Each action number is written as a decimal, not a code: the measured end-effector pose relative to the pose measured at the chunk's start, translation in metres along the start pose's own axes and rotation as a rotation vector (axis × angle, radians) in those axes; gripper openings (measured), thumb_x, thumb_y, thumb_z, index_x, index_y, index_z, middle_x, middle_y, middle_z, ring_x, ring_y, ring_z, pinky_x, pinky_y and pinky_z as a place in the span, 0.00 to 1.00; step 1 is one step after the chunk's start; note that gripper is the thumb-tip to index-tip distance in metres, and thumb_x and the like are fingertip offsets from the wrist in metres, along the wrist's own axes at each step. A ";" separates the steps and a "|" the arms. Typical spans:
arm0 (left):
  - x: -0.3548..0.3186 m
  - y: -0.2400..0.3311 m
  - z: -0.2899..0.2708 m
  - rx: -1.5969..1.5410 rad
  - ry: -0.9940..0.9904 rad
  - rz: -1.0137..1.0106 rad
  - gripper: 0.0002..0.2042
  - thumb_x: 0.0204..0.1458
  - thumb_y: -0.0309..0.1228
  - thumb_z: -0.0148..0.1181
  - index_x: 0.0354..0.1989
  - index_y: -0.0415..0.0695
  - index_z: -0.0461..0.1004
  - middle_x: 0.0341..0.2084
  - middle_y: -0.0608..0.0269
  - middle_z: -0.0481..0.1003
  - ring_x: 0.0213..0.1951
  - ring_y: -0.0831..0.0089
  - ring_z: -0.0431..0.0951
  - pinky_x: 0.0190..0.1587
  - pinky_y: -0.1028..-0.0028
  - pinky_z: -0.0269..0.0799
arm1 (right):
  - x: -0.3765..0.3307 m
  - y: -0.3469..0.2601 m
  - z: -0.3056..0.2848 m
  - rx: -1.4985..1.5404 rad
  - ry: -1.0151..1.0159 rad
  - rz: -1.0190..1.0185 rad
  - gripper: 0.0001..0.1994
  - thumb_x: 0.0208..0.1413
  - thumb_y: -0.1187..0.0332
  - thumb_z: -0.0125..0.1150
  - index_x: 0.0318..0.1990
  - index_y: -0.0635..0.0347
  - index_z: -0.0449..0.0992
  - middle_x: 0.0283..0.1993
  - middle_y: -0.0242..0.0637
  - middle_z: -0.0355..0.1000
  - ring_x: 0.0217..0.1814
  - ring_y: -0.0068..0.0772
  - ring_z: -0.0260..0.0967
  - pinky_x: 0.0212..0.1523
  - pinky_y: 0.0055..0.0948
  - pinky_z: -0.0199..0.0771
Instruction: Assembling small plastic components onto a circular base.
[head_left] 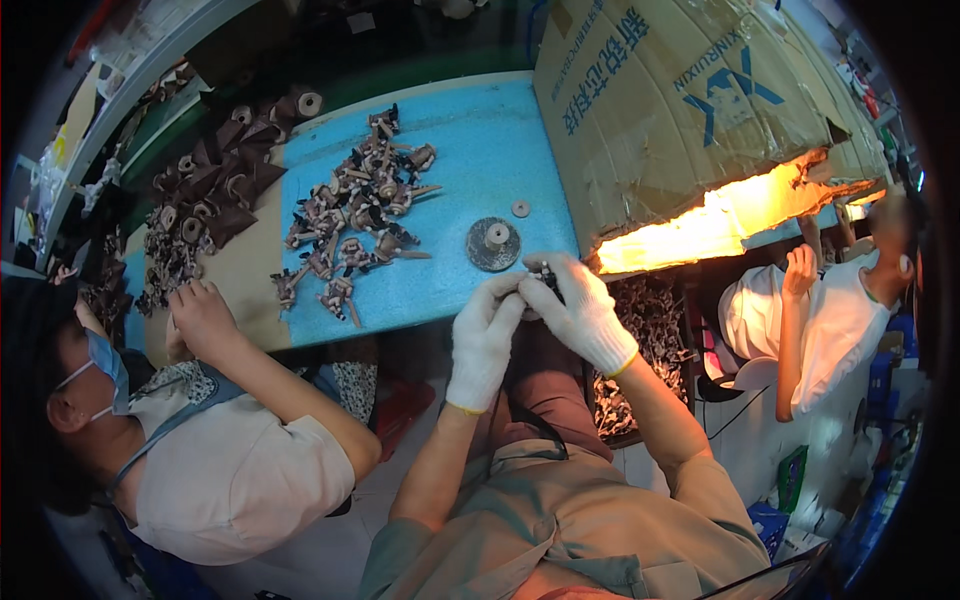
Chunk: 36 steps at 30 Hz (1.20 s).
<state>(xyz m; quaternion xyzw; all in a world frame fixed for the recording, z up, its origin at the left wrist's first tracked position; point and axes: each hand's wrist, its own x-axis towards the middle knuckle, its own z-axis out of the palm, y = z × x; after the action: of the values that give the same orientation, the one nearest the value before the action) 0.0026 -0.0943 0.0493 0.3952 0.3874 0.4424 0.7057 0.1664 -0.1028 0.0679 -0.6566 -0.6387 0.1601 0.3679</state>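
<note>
1. At the picture's far left, around nine o'clock, a co-worker in a white top rests a bare hand (203,318) on the near edge of the bench (250,265).
2. Above that hand, toward ten o'clock, lies a heap of dark brown pieces (205,195) on the bench's bare part.
3. Further right, the blue mat (480,150) carries a loose pile of small brown and pale parts (355,215) at about eleven o'clock of the wearer's hands.
4. A round grey disc (493,243) sits on the mat just above the hands, with a small tan washer (520,208) near it at one o'clock.
5. The left hand (484,335) — white-gloved — has its fingers curled closed, pinching a small dark part (545,275) at the mat's near edge.
6. The right hand (578,310), also gloved, closes on the same part from the other side — fingertips touching the left's.
7. A cardboard box (680,110) stands at one o'clock, a lamp glow (720,215) under its torn edge.
8. At three o'clock, another person in white raises a hand (800,270).
</note>
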 end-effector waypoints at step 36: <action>0.115 0.006 -0.017 0.151 0.089 0.385 0.14 0.67 0.34 0.56 0.51 0.35 0.79 0.42 0.55 0.83 0.46 0.68 0.80 0.54 0.69 0.75 | 0.082 -0.011 0.054 -1.129 -0.166 -0.427 0.12 0.55 0.69 0.61 0.42 0.68 0.80 0.36 0.44 0.79 0.32 0.46 0.83 0.30 0.43 0.83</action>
<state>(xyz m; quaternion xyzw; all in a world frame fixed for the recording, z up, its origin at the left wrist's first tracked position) 0.0216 0.0184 0.0251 0.4939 0.3674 0.5558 0.5587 0.1322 -0.0106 0.0597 -0.5930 -0.7689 -0.2301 -0.0641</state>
